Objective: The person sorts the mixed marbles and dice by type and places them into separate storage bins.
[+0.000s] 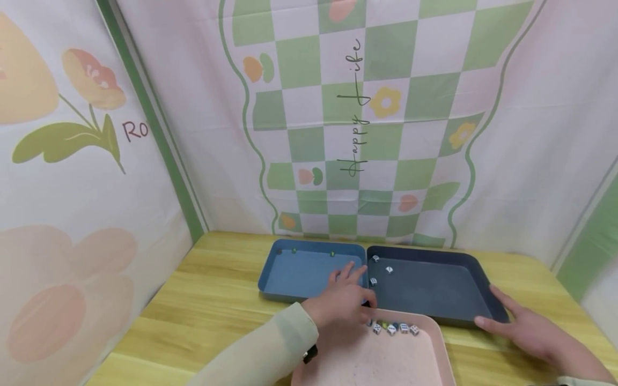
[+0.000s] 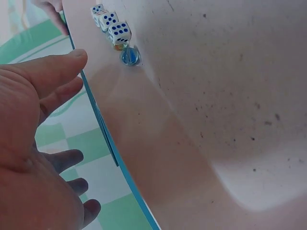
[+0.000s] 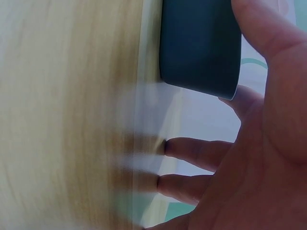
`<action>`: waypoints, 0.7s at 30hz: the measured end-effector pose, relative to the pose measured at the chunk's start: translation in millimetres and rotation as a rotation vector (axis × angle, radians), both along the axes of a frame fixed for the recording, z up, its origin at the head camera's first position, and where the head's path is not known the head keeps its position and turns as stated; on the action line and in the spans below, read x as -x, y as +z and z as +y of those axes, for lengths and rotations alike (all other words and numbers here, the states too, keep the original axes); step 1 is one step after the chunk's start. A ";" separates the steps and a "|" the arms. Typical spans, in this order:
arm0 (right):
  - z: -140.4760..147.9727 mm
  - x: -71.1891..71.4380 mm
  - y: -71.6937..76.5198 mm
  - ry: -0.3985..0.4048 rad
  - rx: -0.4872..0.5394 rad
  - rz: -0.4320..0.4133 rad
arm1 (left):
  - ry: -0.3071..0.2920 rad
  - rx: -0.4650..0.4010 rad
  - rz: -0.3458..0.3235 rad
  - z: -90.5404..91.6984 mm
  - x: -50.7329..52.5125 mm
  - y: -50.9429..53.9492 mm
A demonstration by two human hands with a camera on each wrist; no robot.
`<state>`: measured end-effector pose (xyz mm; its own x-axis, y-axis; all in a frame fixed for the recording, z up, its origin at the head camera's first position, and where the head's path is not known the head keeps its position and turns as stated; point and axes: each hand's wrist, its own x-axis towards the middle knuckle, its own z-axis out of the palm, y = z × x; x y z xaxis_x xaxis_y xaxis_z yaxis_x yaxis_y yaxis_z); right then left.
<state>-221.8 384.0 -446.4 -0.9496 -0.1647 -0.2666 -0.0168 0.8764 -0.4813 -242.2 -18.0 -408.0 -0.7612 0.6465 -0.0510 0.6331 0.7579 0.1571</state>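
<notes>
My left hand [image 1: 343,300] reaches across the far rim of a pink tray [image 1: 376,359], fingers spread over a blue tray [image 1: 299,273]. Nothing shows between its thumb and fingers in the left wrist view. Close to its thumb, several white dice [image 1: 404,328] sit along the pink tray's far edge with glass marbles, one of them a blue marble [image 2: 128,56]. At the right, my right hand [image 1: 531,332] touches the near corner of a dark tray [image 1: 425,289], thumb and index finger straight on either side. Its other fingers [image 3: 199,153] extend toward the wooden table.
Inside the dark tray, three dice [image 1: 389,269] lie near its left wall. Small greenish marbles [image 1: 332,254] rest along the blue tray's back wall. A printed curtain [image 1: 347,134] hangs behind the wooden table [image 1: 193,316].
</notes>
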 end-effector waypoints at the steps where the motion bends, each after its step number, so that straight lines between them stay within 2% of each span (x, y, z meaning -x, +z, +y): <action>1: 0.4 0.7 -0.3 0.000 0.000 -0.002 | -0.008 -0.004 -0.006 -0.4 0.1 -0.3; 5: 1.3 2.1 -1.0 -0.009 0.010 -0.020 | -0.027 -0.001 -0.019 -1.1 0.8 -2.2; 14: 3.1 3.2 -3.3 -0.009 0.017 -0.018 | -0.036 0.076 -0.039 -0.5 -0.1 -1.3; 21: 3.2 3.4 -3.3 -0.007 -0.001 -0.014 | -0.050 0.127 -0.017 1.5 -0.8 -0.3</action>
<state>-225.3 387.2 -449.7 -0.9469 -0.1573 -0.2805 -0.0034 0.8771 -0.4803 -241.5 -16.5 -408.3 -0.7267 0.6709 -0.1477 0.6685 0.7402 0.0728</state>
